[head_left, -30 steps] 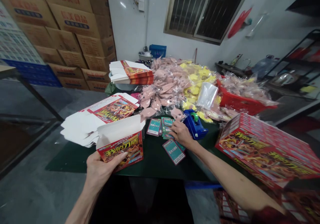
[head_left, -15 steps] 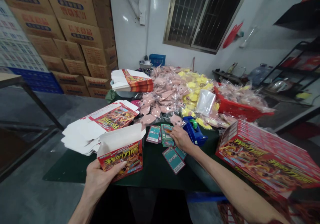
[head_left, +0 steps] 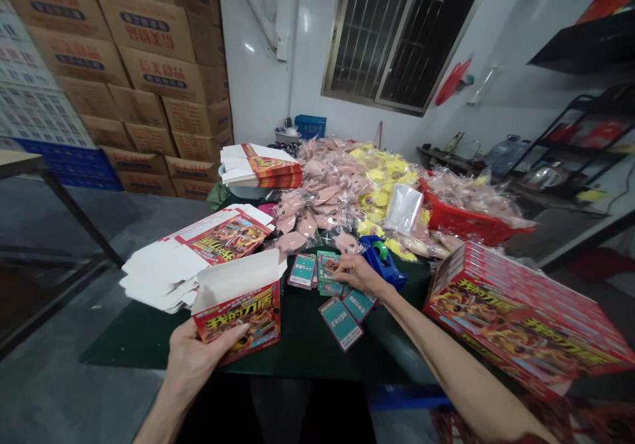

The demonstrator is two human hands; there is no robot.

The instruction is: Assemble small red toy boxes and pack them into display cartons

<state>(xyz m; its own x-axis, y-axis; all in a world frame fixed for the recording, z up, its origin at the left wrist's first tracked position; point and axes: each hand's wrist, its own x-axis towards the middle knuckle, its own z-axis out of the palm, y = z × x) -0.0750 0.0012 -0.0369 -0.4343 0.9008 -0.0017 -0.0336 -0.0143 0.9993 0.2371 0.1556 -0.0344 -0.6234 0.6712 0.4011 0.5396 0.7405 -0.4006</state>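
Observation:
My left hand (head_left: 198,351) grips a red printed cardboard box (head_left: 243,325) by its lower left side, thumb across the front. The box stands upright with its white top flap raised. My right hand (head_left: 360,275) has its fingertips pinched at a picture card (head_left: 329,266) on a small pile of green-edged cards. To the left of it lies another stack of teal cards (head_left: 303,270). Nearer me are a loose teal card (head_left: 341,325) and a second card (head_left: 359,304), partly overlapping. A blue tape dispenser (head_left: 391,268) with green tape sits just behind my right hand.
Flattened boxes (head_left: 163,265) are piled at the left, with another stack (head_left: 262,173) behind. Bagged pink and yellow plush pieces (head_left: 327,192) heap across the back. A red basket (head_left: 461,222) holds more. Finished-looking red boxes (head_left: 520,318) stand in a row at the right.
My right hand has shifted slightly left over the card pile, and more of the second loose card shows. The left hand still holds the box in much the same place.

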